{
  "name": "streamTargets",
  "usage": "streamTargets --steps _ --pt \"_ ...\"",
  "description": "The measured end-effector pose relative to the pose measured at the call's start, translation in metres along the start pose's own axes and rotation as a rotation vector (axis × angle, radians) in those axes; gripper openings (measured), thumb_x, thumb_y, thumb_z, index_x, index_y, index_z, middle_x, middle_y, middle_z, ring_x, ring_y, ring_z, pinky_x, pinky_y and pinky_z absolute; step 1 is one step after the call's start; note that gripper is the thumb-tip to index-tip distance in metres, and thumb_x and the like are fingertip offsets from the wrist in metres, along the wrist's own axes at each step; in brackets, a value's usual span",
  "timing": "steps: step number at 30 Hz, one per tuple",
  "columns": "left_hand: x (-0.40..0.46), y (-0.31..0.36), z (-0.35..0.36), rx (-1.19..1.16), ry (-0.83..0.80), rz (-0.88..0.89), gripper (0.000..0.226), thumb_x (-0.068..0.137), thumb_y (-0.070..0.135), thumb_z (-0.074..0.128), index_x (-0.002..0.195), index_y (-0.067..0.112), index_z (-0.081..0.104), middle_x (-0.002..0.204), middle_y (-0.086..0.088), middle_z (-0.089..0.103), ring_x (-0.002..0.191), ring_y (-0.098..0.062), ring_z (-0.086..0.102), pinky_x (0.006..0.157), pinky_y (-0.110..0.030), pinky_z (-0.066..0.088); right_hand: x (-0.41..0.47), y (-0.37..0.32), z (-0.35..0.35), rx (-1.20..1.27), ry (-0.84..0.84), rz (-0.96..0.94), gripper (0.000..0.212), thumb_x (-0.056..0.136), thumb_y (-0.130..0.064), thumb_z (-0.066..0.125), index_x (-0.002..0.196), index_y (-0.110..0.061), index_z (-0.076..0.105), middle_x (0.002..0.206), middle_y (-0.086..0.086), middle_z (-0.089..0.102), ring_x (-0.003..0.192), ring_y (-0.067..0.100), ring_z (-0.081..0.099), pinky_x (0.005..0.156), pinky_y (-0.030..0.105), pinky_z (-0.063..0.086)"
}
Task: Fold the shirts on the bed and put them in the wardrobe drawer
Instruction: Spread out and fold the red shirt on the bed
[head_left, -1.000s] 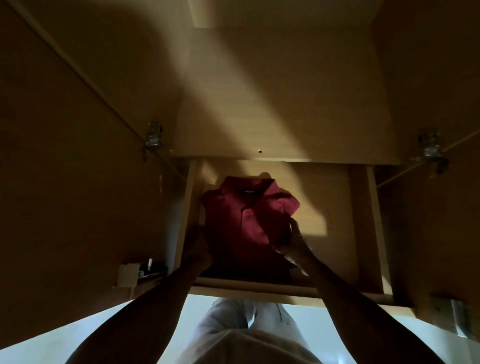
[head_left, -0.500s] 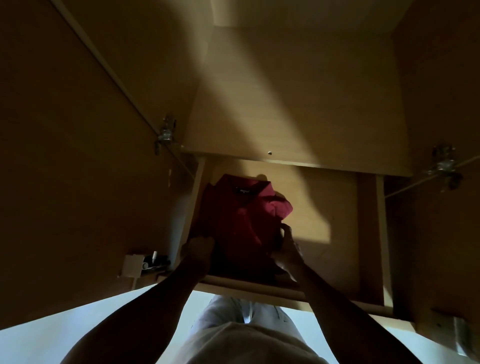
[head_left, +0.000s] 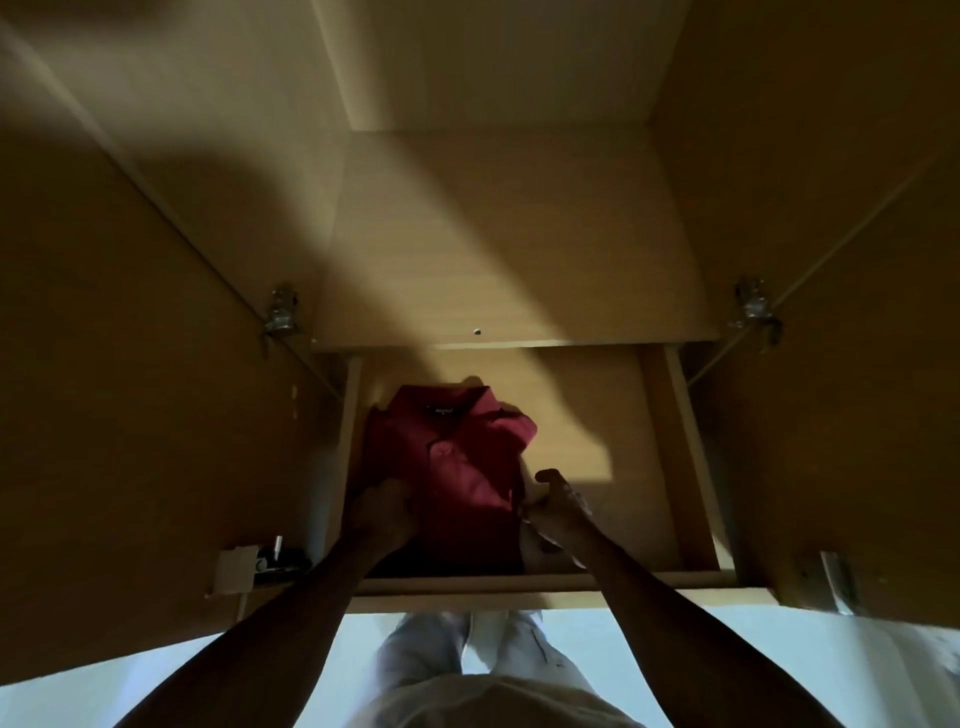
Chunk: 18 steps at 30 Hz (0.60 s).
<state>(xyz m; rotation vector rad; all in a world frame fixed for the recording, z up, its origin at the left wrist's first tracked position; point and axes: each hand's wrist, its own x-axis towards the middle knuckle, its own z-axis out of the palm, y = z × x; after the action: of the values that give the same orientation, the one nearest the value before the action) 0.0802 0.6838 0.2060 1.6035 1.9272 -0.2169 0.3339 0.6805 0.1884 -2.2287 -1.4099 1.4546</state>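
Single head view, looking steeply down, close over open wardrobe drawer (head_left: 675, 467); forearms reach in from below.

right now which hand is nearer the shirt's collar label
Right, though only slightly. The right hand grips the red shirt's right edge, below and to the right of the collar label. The left hand holds the shirt's lower left edge, a little farther down from the label.

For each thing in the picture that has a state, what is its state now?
drawer: pulled open
red shirt: folded, lying in the drawer's left part
left hand: gripping the shirt's left edge
right hand: pinching the shirt's right edge
wardrobe doors: open
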Motion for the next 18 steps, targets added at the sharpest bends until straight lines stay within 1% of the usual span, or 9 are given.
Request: streamTargets --steps 2,5,7,8,10,13,15,17,18 --pt "-0.001 0.012 -0.006 -0.038 0.010 0.058 0.018 0.096 0.028 0.059 0.102 0.017 0.072 0.107 -0.003 0.071 0.102 -0.021 0.066 0.086 -0.028 0.047 -0.010 -0.004 -0.006 0.011 0.027 0.007 0.050 0.086 -0.041 0.071 0.131 -0.030 0.051 0.107 0.006 0.069 0.100 0.032 0.068 0.079 0.046 0.061" --pt "0.000 0.019 -0.010 -0.164 0.031 0.155 0.009 0.092 0.017 0.064 0.090 0.014 0.072 0.101 -0.003 0.072 0.088 -0.018 0.066 0.085 -0.035 0.053 -0.030 -0.009 -0.010 -0.005 0.109 0.015 0.045 0.087 -0.029 0.068 0.131 -0.029 0.058 0.115 0.006 0.072 0.106 0.029 0.068 0.088 0.039 0.058" --pt "0.001 0.023 -0.012 -0.243 0.038 0.265 0.015 0.091 0.011 0.060 0.094 0.015 0.074 0.098 0.001 0.072 0.090 -0.017 0.067 0.082 -0.037 0.054 -0.047 -0.010 -0.013 0.007 0.197 0.018 0.039 0.089 -0.020 0.063 0.128 -0.029 0.062 0.114 0.005 0.074 0.108 0.028 0.067 0.089 0.031 0.055" --pt "-0.004 0.029 -0.014 -0.248 0.035 0.332 0.018 0.093 0.017 0.057 0.098 0.018 0.074 0.098 0.004 0.073 0.092 -0.017 0.067 0.081 -0.035 0.054 -0.056 -0.009 -0.013 0.019 0.249 0.011 0.037 0.091 -0.019 0.061 0.127 -0.028 0.064 0.114 0.005 0.074 0.108 0.026 0.068 0.088 0.029 0.054" --pt "-0.014 0.039 -0.019 -0.279 0.033 0.462 0.027 0.093 0.035 0.053 0.107 0.025 0.074 0.103 0.010 0.073 0.096 -0.011 0.067 0.084 -0.029 0.054 -0.080 -0.007 -0.010 0.054 0.388 -0.003 0.033 0.095 -0.016 0.058 0.125 -0.026 0.065 0.113 0.002 0.075 0.101 0.021 0.070 0.080 0.022 0.054" --pt "-0.033 0.055 -0.017 -0.350 -0.028 0.622 0.016 0.094 0.016 0.063 0.104 0.018 0.076 0.101 0.008 0.074 0.093 -0.007 0.068 0.084 -0.018 0.052 -0.124 -0.003 0.000 0.142 0.592 -0.038 0.032 0.096 -0.009 0.057 0.124 -0.021 0.067 0.111 -0.003 0.073 0.087 0.010 0.067 0.060 0.003 0.045" --pt "-0.054 0.062 -0.012 -0.346 -0.091 0.712 0.016 0.095 0.007 0.062 0.101 0.014 0.075 0.095 0.007 0.073 0.090 -0.008 0.067 0.077 -0.008 0.047 -0.158 0.008 0.014 0.191 0.734 -0.026 0.033 0.092 -0.007 0.058 0.120 -0.022 0.069 0.103 -0.004 0.075 0.084 0.012 0.070 0.065 0.011 0.050" --pt "-0.079 0.067 -0.001 -0.348 -0.167 0.820 0.018 0.095 0.004 0.060 0.097 0.016 0.074 0.093 0.007 0.072 0.090 -0.006 0.067 0.079 -0.010 0.046 -0.197 0.027 0.035 0.254 0.848 0.033 0.034 0.088 -0.006 0.057 0.114 -0.024 0.071 0.088 -0.008 0.075 0.079 0.013 0.071 0.070 0.022 0.054" --pt "-0.090 0.068 0.004 -0.334 -0.206 0.857 0.020 0.094 0.004 0.060 0.095 0.017 0.074 0.092 0.008 0.072 0.087 0.000 0.065 0.078 -0.010 0.045 -0.212 0.037 0.047 0.270 0.883 0.062 0.035 0.087 -0.006 0.056 0.112 -0.024 0.071 0.083 -0.011 0.073 0.076 0.011 0.070 0.070 0.023 0.054"
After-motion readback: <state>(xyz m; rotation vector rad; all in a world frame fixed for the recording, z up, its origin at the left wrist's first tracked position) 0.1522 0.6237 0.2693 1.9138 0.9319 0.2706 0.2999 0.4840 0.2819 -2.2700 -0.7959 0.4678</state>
